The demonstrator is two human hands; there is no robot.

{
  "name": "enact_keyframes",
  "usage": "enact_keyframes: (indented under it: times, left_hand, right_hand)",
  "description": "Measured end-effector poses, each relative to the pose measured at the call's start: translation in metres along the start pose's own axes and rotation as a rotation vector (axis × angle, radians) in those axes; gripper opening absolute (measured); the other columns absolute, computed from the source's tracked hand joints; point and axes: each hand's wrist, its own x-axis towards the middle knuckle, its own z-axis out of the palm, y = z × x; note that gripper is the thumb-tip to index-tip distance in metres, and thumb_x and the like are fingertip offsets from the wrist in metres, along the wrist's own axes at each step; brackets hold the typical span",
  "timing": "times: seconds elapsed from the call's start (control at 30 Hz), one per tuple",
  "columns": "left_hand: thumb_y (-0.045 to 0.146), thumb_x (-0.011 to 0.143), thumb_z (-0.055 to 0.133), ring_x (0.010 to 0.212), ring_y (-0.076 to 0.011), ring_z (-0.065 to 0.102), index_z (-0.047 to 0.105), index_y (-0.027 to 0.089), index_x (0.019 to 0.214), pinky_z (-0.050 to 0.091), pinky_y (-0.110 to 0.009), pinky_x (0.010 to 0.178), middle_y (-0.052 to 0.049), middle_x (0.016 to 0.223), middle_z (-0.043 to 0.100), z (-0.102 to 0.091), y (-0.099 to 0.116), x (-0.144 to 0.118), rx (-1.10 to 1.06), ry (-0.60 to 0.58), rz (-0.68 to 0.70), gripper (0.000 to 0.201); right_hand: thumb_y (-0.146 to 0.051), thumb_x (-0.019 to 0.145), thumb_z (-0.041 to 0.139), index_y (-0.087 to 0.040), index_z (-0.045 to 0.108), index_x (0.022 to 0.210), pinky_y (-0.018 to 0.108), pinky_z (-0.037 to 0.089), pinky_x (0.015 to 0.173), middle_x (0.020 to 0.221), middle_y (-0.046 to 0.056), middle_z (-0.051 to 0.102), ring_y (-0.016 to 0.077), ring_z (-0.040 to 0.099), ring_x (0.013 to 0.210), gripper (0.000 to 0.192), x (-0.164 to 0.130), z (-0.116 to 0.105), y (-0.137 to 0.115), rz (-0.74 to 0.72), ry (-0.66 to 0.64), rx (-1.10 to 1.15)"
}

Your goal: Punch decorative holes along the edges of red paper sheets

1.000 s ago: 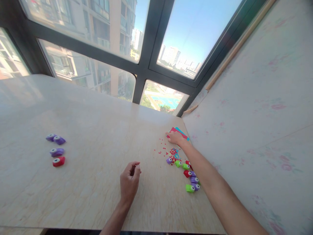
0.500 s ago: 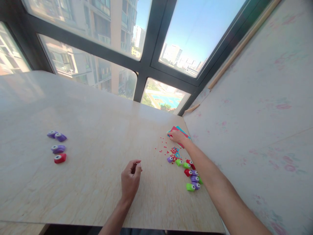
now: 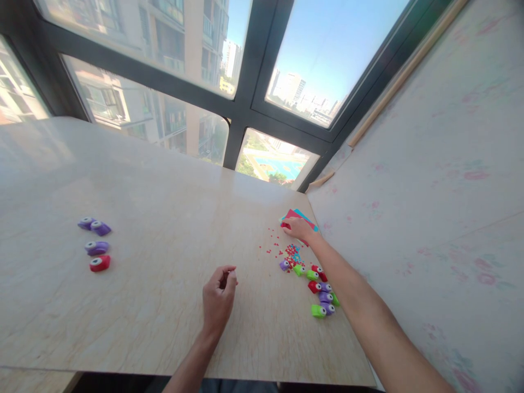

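Observation:
My right hand (image 3: 297, 226) reaches to the far right of the table, its fingers curled over the left edge of a red sheet of paper (image 3: 291, 213). The sheet lies on top of a blue sheet (image 3: 306, 215), and much of the stack is hidden under the hand. My left hand (image 3: 219, 296) rests on the table in a loose fist, thumb near the bent fingers, with nothing visible in it. Nearer to me than the papers is a scatter of tiny red and blue paper bits (image 3: 292, 254). Beside the bits stand several small craft punches, such as a green punch (image 3: 318, 311).
On the left of the table (image 3: 164, 305) are a red punch (image 3: 100, 263) and 3 purple ones, among them a purple punch (image 3: 97, 248). A flowered wall (image 3: 434, 218) borders the right side. Dark-framed windows (image 3: 241, 109) stand along the back.
The fingers of my right hand have curled in slightly at the edge of the red paper. My left hand has stayed in place.

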Motion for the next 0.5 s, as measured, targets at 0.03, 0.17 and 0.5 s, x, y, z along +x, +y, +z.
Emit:
enact_keyframes:
  times: [0.03,0.17,0.5]
  left_hand:
    - [0.044,0.081,0.053,0.056,-0.0167,0.058,0.064,0.015,0.090,0.043,-0.025,0.052,-0.004,0.065,0.063,0.0000,-0.0001,0.0000,0.000,-0.001,0.000,0.032]
    - [0.044,0.081,0.053,0.057,-0.0168,0.059,0.064,0.015,0.090,0.044,-0.025,0.052,-0.004,0.065,0.062,-0.0002,0.0000,-0.0002,0.008,-0.001,0.000,0.032]
    - [0.044,0.082,0.051,0.058,-0.0172,0.060,0.064,0.015,0.090,0.045,-0.026,0.055,-0.004,0.066,0.063,-0.0004,-0.0036,-0.0009,0.045,-0.017,0.036,0.032]
  right_hand:
    - [-0.032,0.090,0.055,-0.019,0.067,0.110,0.027,0.042,0.083,0.108,0.010,0.070,0.0224,0.063,0.102,0.026,-0.0005,0.0011,0.0001,0.015,0.006,0.008]
    - [-0.035,0.092,0.054,-0.019,0.065,0.112,0.027,0.042,0.080,0.108,0.010,0.070,0.0231,0.063,0.100,0.028,-0.0019,0.0059,0.0004,0.089,0.033,0.039]
    - [-0.033,0.092,0.057,-0.014,0.067,0.099,0.026,0.042,0.070,0.099,0.011,0.071,0.0190,0.065,0.086,0.023,-0.0105,0.0021,-0.0074,0.241,0.074,0.123]
